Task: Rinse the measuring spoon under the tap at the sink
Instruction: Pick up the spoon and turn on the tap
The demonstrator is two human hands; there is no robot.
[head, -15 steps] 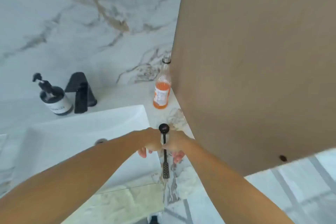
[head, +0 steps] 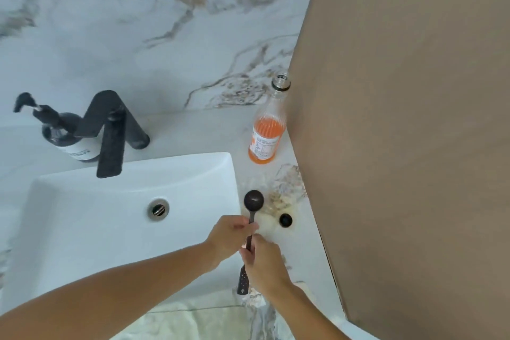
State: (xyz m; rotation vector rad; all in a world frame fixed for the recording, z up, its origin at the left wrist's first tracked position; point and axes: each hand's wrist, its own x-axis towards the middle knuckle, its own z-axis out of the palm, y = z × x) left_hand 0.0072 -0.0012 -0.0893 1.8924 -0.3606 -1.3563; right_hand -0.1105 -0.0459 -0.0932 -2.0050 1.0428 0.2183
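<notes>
Gripping the measuring spoon (head: 253,199), both hands (head: 231,239) (head: 263,262) — bottle (head: 265,132) label (unreadable) nearby.

The dark measuring spoon (head: 250,225) has a long handle with little holes at its end. Its round bowl points to 12 o'clock, just right of the white sink (head: 82,229).

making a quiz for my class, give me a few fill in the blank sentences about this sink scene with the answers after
1. Both hands hold the measuring spoon by its ____.
2. The bottle beside the sink holds ____ liquid.
3. The black tap is running ____ water.
4. The bottle cap lies on the ____.

Answers: handle; orange; no; countertop
</notes>
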